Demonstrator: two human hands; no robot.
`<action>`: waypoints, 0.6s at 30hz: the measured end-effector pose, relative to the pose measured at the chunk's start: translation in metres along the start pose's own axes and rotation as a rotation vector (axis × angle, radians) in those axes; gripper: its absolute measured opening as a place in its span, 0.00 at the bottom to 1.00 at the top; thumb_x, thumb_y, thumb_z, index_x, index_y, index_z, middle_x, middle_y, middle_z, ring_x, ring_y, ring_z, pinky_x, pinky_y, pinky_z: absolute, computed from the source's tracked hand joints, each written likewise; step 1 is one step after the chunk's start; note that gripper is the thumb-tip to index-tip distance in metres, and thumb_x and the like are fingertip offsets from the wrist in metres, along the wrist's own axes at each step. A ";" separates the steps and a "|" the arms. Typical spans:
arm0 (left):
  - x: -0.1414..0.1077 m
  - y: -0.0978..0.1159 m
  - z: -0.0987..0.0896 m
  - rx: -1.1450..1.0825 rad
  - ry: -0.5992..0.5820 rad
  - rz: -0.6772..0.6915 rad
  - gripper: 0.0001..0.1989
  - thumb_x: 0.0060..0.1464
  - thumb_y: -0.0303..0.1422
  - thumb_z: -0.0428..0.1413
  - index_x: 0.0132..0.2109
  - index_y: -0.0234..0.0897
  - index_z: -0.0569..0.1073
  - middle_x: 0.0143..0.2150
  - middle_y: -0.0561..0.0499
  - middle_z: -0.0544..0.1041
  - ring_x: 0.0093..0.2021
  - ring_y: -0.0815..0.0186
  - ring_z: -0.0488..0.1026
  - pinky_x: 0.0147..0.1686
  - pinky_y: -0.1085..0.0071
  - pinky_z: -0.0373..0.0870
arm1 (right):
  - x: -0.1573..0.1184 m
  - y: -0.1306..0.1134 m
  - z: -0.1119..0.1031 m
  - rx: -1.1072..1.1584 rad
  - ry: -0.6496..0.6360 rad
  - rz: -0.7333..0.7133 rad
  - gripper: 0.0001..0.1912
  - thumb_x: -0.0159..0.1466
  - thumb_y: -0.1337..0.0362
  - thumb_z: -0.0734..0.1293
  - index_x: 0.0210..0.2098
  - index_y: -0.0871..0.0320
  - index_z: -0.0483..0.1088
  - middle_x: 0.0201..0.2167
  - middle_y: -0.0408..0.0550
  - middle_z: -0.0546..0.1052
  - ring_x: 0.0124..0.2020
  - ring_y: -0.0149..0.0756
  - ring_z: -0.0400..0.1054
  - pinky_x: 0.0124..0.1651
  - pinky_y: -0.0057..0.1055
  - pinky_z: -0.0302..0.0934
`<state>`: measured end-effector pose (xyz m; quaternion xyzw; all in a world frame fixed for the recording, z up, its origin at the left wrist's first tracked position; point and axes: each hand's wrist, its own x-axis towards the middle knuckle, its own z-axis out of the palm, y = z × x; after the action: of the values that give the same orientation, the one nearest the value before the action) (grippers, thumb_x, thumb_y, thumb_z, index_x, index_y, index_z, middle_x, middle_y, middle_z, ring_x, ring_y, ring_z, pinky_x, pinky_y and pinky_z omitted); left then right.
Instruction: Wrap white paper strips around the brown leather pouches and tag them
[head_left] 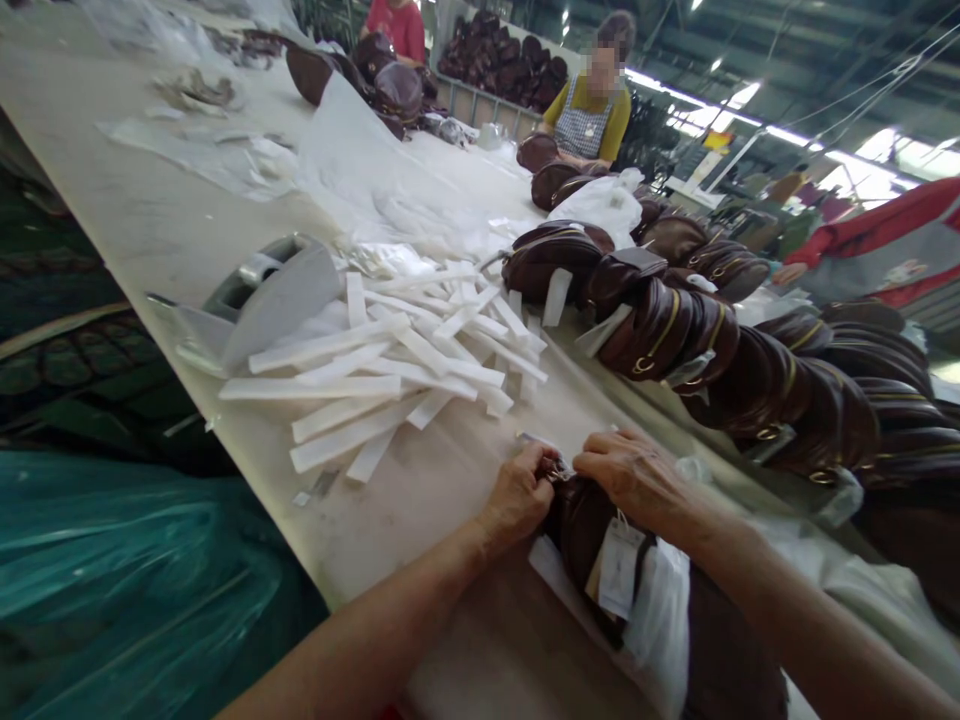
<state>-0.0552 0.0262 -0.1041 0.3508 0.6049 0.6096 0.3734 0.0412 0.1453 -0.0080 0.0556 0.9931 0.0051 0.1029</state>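
A dark brown round bag lies on the table in front of me, partly covered by my right forearm. At its upper end, my left hand pinches a small metal clasp. My right hand is closed beside the clasp, above the bag; its fingertips hide what they grip. From the bag hangs a white tag on a loop. Thin white wrapping lies along the bag beside the tag.
Loose white strips are heaped on the table beyond my left hand, near a tape dispenser. Brown bags line the right side. Teal plastic hangs below the left edge. Several people work around the table.
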 end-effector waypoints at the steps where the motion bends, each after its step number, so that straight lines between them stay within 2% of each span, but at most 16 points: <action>1: 0.000 0.001 0.000 -0.001 -0.001 -0.005 0.19 0.40 0.15 0.45 0.39 0.35 0.68 0.30 0.55 0.72 0.32 0.71 0.69 0.36 0.76 0.64 | 0.001 0.000 0.000 0.006 -0.005 -0.017 0.13 0.63 0.74 0.60 0.27 0.56 0.73 0.26 0.45 0.71 0.27 0.30 0.63 0.37 0.29 0.48; 5: -0.002 0.005 -0.004 0.000 0.004 -0.041 0.18 0.36 0.14 0.46 0.36 0.35 0.67 0.30 0.55 0.71 0.32 0.71 0.69 0.34 0.76 0.63 | 0.007 -0.001 0.001 0.039 -0.024 -0.071 0.13 0.64 0.74 0.60 0.30 0.56 0.73 0.26 0.44 0.71 0.28 0.30 0.64 0.37 0.29 0.48; 10: -0.007 0.010 -0.010 0.027 0.018 -0.112 0.14 0.37 0.17 0.51 0.33 0.37 0.62 0.23 0.58 0.67 0.24 0.71 0.65 0.26 0.76 0.59 | 0.013 -0.003 0.000 0.067 -0.055 -0.093 0.14 0.63 0.75 0.60 0.27 0.57 0.73 0.26 0.44 0.72 0.29 0.30 0.65 0.37 0.29 0.49; 14: -0.008 0.012 -0.010 0.107 0.105 -0.080 0.11 0.37 0.18 0.53 0.23 0.37 0.60 0.23 0.56 0.62 0.26 0.70 0.60 0.29 0.73 0.56 | 0.015 -0.004 0.001 0.072 -0.065 -0.093 0.13 0.63 0.75 0.60 0.28 0.57 0.73 0.27 0.45 0.72 0.29 0.30 0.65 0.37 0.29 0.49; 18: -0.007 0.011 -0.007 0.039 0.110 -0.077 0.10 0.39 0.18 0.52 0.20 0.36 0.62 0.23 0.55 0.63 0.27 0.69 0.59 0.32 0.71 0.56 | 0.016 -0.004 0.002 0.093 -0.093 -0.067 0.13 0.63 0.73 0.60 0.27 0.57 0.72 0.28 0.45 0.73 0.28 0.30 0.65 0.36 0.29 0.50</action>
<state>-0.0589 0.0170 -0.0931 0.3005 0.6493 0.6010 0.3561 0.0257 0.1430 -0.0136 0.0273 0.9878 -0.0471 0.1462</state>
